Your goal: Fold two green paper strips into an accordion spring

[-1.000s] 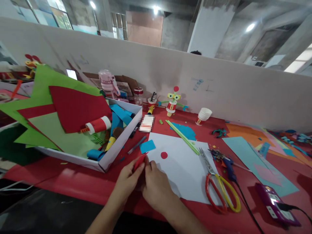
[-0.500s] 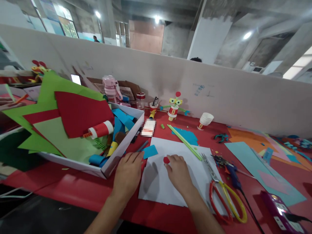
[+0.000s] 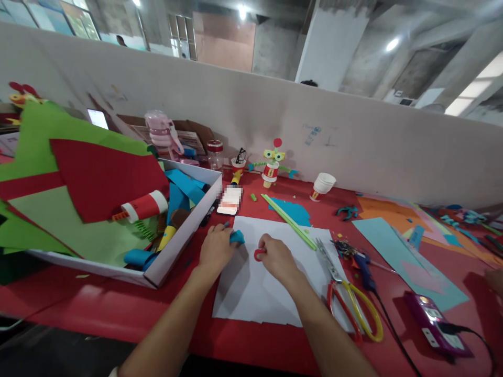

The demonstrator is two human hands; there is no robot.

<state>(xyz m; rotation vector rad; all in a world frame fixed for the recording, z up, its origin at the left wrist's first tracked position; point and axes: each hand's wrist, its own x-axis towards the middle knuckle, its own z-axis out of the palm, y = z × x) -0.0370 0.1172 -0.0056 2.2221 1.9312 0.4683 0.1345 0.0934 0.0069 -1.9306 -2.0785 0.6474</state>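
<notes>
My left hand (image 3: 215, 247) is closed on a small blue paper piece (image 3: 237, 237), which bends up from the fingertips. A dark pen-like tip (image 3: 227, 224) shows just behind those fingers; whether they also grip it, I cannot tell. Over the white sheet (image 3: 255, 298), my right hand (image 3: 278, 257) pinches a small red paper disc (image 3: 258, 255) between thumb and fingers. Scissors (image 3: 334, 272) with one red and one yellow handle lie partly on the sheet, right of that hand. Two light green paper strips (image 3: 288, 221) cross the sheet's far edge.
At left stands a white box (image 3: 184, 235) of coloured paper and cup parts. A paper-cup figure (image 3: 270, 170) and stacked paper cups (image 3: 323, 186) stand at the back. Rightward lie a glue gun (image 3: 364, 269), a purple corded device (image 3: 434, 324) and coloured sheets (image 3: 408, 262).
My left hand has picked up the blue paper piece, which lay flat before. My right hand has turned, its fingers curling tighter around the red disc. The whole view has shifted.
</notes>
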